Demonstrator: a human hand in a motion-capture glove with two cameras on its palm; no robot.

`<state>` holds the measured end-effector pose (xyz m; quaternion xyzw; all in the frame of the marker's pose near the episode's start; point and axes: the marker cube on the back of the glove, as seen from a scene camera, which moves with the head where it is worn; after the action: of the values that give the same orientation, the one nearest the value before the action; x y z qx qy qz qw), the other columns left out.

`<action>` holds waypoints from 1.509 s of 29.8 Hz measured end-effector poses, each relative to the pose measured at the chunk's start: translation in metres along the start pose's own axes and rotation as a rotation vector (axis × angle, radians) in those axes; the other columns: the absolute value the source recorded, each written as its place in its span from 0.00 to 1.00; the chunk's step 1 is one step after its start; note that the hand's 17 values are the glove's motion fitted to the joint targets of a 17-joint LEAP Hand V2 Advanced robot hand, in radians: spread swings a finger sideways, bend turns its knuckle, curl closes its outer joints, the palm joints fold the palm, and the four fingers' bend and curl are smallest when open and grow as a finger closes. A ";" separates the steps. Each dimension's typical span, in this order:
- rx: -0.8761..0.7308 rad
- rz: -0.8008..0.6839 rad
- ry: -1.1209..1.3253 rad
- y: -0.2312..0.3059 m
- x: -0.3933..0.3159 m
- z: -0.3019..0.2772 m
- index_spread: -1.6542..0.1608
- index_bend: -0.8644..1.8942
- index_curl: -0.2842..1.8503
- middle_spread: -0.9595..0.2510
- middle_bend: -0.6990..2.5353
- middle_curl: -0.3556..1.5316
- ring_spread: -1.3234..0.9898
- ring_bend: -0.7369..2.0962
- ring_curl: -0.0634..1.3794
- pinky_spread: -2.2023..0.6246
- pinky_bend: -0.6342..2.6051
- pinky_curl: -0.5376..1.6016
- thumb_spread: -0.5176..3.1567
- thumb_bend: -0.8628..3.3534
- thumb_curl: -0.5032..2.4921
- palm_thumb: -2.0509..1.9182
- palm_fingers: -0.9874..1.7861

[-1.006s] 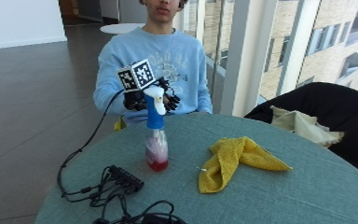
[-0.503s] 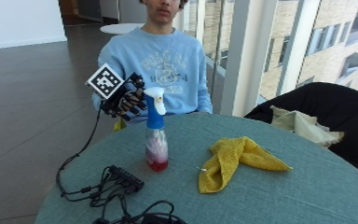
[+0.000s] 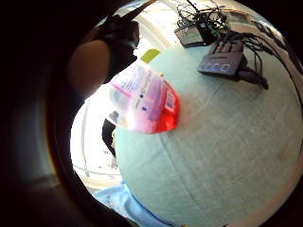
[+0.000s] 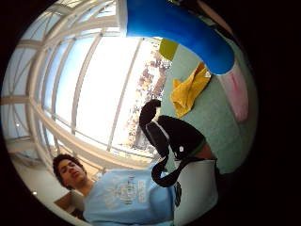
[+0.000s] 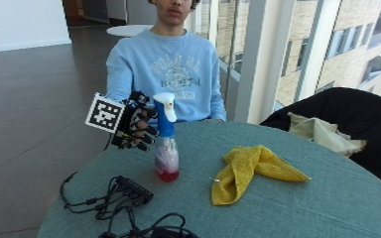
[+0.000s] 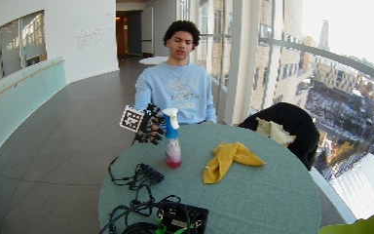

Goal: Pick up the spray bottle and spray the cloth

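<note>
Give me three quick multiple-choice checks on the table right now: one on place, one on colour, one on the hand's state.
1. Where does the yellow cloth lie?
A. on the table beside the spray bottle
B. draped over the bottle
C. on the floor

2. What colour is the liquid in the spray bottle?
A. green
B. red
C. clear

3. What is the gloved right hand doing?
A. lifting the bottle
B. pressing the cloth
C. open beside the bottle's blue neck

Key: 1 A, the cloth lies apart from the bottle; 2 B, red at its base; 3 C, the bottle stands on the table, ungripped.
</note>
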<state>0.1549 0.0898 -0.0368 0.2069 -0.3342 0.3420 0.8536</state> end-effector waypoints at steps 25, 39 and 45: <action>0.079 0.136 -0.154 -0.046 0.021 0.036 0.70 0.39 0.26 0.72 0.30 0.39 0.57 0.37 0.26 0.87 0.28 0.41 0.41 0.20 0.28 0.70 0.62; 0.112 0.065 -0.039 -0.048 0.011 0.033 0.76 0.36 0.28 0.72 0.33 0.42 0.54 0.42 0.31 0.85 0.25 0.40 0.39 0.20 0.31 0.74 0.76; -0.011 0.080 0.032 -0.061 -0.016 0.027 0.77 0.36 0.29 0.71 0.33 0.43 0.54 0.43 0.32 0.83 0.26 0.41 0.37 0.20 0.33 0.74 0.77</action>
<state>0.1788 0.0251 -0.0375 0.1833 -0.3304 0.3773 0.8455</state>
